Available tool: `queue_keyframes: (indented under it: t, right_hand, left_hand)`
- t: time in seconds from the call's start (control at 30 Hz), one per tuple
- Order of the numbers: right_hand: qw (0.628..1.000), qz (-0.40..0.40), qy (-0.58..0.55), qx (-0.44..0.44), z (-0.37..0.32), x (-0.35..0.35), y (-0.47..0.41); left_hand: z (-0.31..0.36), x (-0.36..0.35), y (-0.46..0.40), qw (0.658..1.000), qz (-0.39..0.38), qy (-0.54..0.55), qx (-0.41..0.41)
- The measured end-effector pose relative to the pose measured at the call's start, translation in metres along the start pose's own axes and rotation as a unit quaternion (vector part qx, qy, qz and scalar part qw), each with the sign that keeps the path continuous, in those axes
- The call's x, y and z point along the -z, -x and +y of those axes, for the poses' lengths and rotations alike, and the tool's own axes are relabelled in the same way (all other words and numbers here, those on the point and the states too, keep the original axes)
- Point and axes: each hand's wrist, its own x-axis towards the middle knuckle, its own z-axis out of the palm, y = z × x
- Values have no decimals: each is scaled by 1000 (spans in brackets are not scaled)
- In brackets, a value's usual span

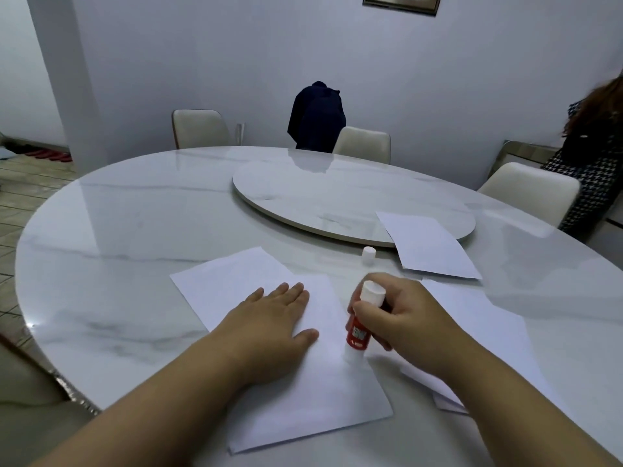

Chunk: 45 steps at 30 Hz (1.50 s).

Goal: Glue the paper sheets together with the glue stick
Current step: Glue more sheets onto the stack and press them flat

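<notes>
The left hand [273,318] is lying flat and open, fingers spread, palm pressing on the near white rectangular paper sheet [323,392] and grasping nothing; this is pinning the sheet to the round white marble-pattern table [135,237] so it is not sliding under the glue stroke. The right hand [401,315] is closing its fingers around the red-and-white cylindrical glue stick [359,328], holding it tilted with the glue end down on the sheet near its right edge, apparently laying adhesive. The small white glue cap [368,255] is standing just beyond, clear of the work. A second white paper sheet [488,328] is lying under the right forearm, and a third white sheet [431,247] is resting partly on the round turntable [337,193], both apparently waiting within reach for joining
</notes>
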Motion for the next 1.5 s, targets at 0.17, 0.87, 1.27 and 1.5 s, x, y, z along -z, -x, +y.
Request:
queue_keyframes:
  t: [0.17, 0.87, 1.27, 1.5]
  right_hand:
    - [993, -48, -111, -11, -2, 5, 38]
    - [972, 161, -170, -7, -5, 16, -12]
    - [997, 73, -9, -23, 7, -4, -22]
    - [997, -21, -64, -23, 4, 13, 21]
  left_hand:
    - [0, 4, 0, 1000, -24, -8, -2]
    - [16, 14, 6, 992, -118, 1, -38]
    - [14, 18, 17, 993, -111, 25, -32]
    - [16, 20, 19, 993, -111, 35, -28]
